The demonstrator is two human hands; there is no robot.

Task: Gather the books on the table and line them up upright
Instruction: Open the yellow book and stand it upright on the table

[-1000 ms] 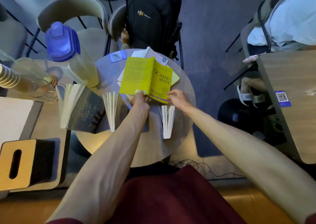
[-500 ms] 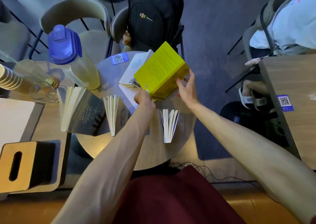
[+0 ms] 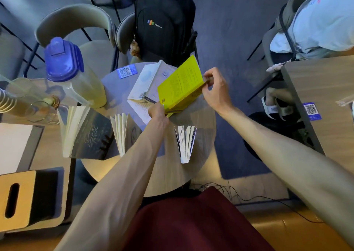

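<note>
Yellow book point(image 3: 180, 86) is off the round table point(image 3: 172, 166), tilted up at the far side; my left hand point(image 3: 157, 111) pinches its near lower corner, my right hand point(image 3: 216, 90) pinches its far edge, so both are closed on it

Step in hand, as I judge: bringing this one from flat to upright so it joins the row

Three books already stand upright with pages fanned: dark-cover book point(image 3: 86, 134) at left, middle book point(image 3: 120, 132) just beside my left forearm, small book point(image 3: 185, 143) at right between my arms. White book point(image 3: 151, 82) lies flat at the far side, partly under the yellow one, with a loose sheet point(image 3: 138, 109) near it, not yet gathered

Next move likely needs me to rotate the yellow book onto its bottom edge, splay covers a bit so it stands, set it in a gap in the row without knocking the small book

Outward: water bottle point(image 3: 76, 78) at left, black backpack point(image 3: 164, 25) on a chair behind, wooden box point(image 3: 24, 199) near left
</note>
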